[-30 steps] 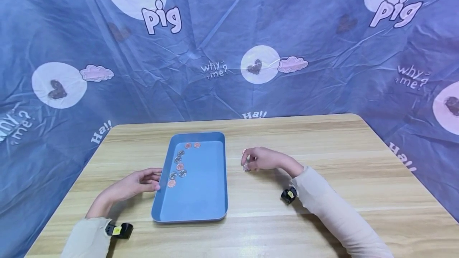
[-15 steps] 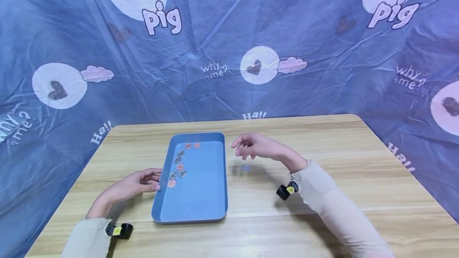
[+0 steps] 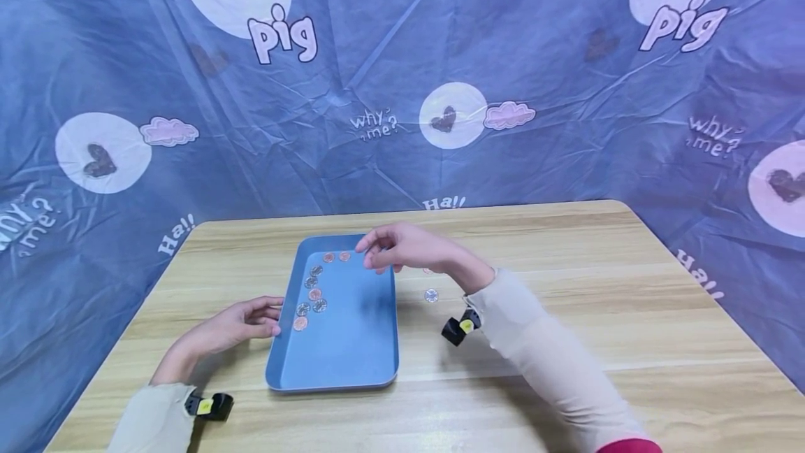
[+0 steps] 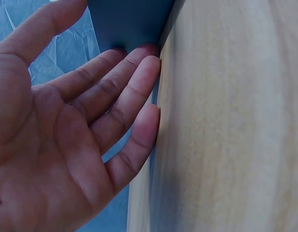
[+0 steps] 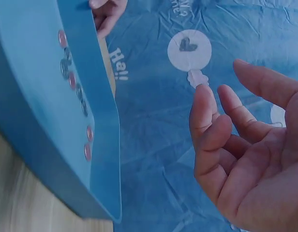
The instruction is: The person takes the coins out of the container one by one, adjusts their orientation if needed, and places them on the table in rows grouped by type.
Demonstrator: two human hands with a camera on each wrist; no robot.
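Note:
A blue tray (image 3: 339,365) lies on the table, with several copper and silver coins (image 3: 320,305) strewn along its left and far parts. My left hand (image 3: 233,327) is at the tray's left side. Its loosely extended fingers touch the outer wall (image 4: 125,29) in the left wrist view. Above the tray's far right corner hovers my right hand (image 3: 409,249), fingers loosely bent and apart. Between its thumb and fingers (image 5: 203,104) no object shows in the right wrist view. A silver coin (image 3: 430,295) rests on the table right of the tray; another coin (image 3: 428,270) is partly hidden by my right hand.
The wooden table (image 3: 566,250) extends to both sides of the tray. Behind it hangs a creased blue printed cloth (image 3: 352,180). Each sleeve bears a black wrist camera, such as the right camera (image 3: 461,328).
My right hand has left the silver coin on the table, risen and moved left over the tray's far right corner. The left hand and the tray stay put.

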